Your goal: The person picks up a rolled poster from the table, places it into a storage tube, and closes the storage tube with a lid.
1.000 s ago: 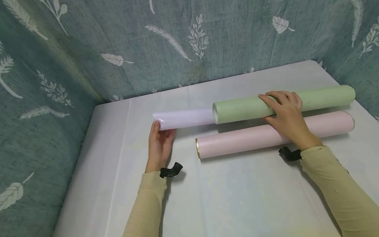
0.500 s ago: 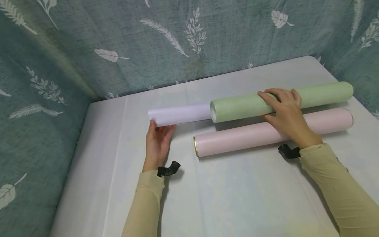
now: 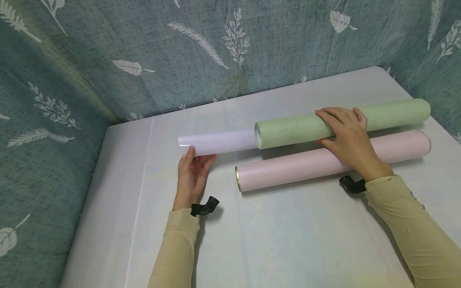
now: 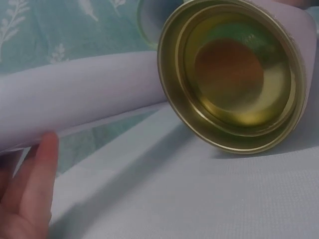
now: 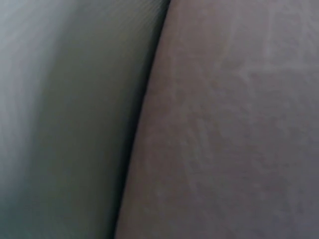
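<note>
Head view: the left hand [image 3: 190, 179] pinches the lilac roll [image 3: 223, 142]; only the left wrist view looks into the pink tube [image 3: 288, 171]'s gold end [image 4: 229, 79]. The right hand [image 3: 352, 146] grasps the green tube [image 3: 291, 130], which hides the roll's right end.

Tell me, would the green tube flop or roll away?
The green tube looks stiff: it runs straight past the right hand gripping it. It's probably light for its size, with one hollow-looking end. Being round, it would likely roll if pushed.

left hand [image 3: 191, 177] holds lilac roll [image 3: 225, 141] | right hand [image 3: 348, 138] grips green tube [image 3: 289, 130] | roll's right end seemingly inside | pink tube [image 3: 288, 170] alongside
</note>
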A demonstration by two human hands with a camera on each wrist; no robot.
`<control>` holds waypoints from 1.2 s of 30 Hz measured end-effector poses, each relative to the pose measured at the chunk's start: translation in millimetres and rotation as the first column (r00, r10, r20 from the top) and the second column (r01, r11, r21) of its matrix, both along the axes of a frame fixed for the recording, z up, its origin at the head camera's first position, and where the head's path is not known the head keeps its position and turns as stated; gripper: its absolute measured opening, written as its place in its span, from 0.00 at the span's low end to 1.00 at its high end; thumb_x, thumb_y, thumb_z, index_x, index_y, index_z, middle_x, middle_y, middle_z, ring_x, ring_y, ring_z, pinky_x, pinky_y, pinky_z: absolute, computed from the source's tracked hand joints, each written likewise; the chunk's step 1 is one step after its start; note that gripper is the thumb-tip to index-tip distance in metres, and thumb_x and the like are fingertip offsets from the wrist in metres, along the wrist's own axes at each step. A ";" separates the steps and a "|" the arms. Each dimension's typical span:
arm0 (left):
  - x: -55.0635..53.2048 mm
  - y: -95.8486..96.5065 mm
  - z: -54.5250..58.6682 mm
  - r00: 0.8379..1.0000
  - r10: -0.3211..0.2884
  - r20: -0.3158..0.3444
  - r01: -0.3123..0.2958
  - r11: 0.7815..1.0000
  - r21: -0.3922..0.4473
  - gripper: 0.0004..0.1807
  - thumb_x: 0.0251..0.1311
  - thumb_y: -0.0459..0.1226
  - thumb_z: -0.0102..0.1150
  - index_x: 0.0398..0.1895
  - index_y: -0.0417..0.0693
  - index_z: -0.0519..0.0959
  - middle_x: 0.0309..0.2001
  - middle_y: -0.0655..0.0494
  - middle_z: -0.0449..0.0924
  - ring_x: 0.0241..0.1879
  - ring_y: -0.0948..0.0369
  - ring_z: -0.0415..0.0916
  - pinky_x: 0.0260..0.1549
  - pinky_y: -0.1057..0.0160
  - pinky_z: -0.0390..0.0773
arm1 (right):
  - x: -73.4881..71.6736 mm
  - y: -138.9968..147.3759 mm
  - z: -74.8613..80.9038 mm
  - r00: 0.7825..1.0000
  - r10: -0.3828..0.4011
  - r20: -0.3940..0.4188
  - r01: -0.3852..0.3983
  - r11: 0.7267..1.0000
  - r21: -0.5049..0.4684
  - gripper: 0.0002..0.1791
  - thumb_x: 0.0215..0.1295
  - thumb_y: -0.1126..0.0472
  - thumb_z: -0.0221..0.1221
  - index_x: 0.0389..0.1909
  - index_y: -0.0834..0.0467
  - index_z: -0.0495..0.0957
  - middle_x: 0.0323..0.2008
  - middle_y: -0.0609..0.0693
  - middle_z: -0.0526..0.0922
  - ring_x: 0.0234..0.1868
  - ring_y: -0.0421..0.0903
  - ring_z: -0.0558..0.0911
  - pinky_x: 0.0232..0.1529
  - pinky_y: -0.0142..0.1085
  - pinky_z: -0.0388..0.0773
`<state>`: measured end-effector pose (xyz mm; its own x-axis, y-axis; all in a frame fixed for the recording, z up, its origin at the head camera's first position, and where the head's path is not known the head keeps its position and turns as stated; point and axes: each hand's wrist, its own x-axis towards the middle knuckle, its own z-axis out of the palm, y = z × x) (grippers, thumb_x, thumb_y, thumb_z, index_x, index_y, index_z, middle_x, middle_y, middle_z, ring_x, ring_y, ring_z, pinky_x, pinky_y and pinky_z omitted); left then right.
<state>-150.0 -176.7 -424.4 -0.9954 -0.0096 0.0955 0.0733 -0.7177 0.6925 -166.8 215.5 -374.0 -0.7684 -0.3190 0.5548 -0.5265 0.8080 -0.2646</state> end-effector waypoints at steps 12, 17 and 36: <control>2.5 -3.9 1.1 0.996 -0.052 -0.067 0.055 0.997 0.044 0.21 0.64 0.41 0.44 0.59 0.46 0.59 0.56 0.45 0.61 0.60 0.46 0.58 0.55 0.43 0.58 | 0.4 -1.1 -1.0 1.000 0.019 0.004 -0.019 1.000 -0.012 0.41 0.35 0.65 0.73 0.57 0.52 0.69 0.55 0.53 0.68 0.57 0.56 0.63 0.60 0.55 0.39; 3.3 -5.9 0.1 0.997 -0.042 -0.058 0.049 0.992 0.120 0.23 0.62 0.41 0.47 0.59 0.49 0.58 0.58 0.48 0.59 0.62 0.49 0.53 0.54 0.40 0.58 | 1.2 -0.8 -2.0 1.000 0.018 0.005 -0.018 1.000 -0.011 0.42 0.34 0.64 0.73 0.57 0.52 0.68 0.56 0.54 0.67 0.58 0.57 0.63 0.60 0.57 0.40; 3.7 -13.9 0.4 0.999 0.016 -0.043 -0.012 0.997 0.079 0.23 0.61 0.41 0.50 0.57 0.49 0.59 0.54 0.50 0.62 0.59 0.52 0.57 0.54 0.41 0.58 | -0.3 0.6 -3.0 0.999 0.002 -0.039 -0.003 1.000 -0.013 0.42 0.33 0.64 0.73 0.57 0.54 0.69 0.56 0.53 0.69 0.58 0.55 0.63 0.59 0.57 0.40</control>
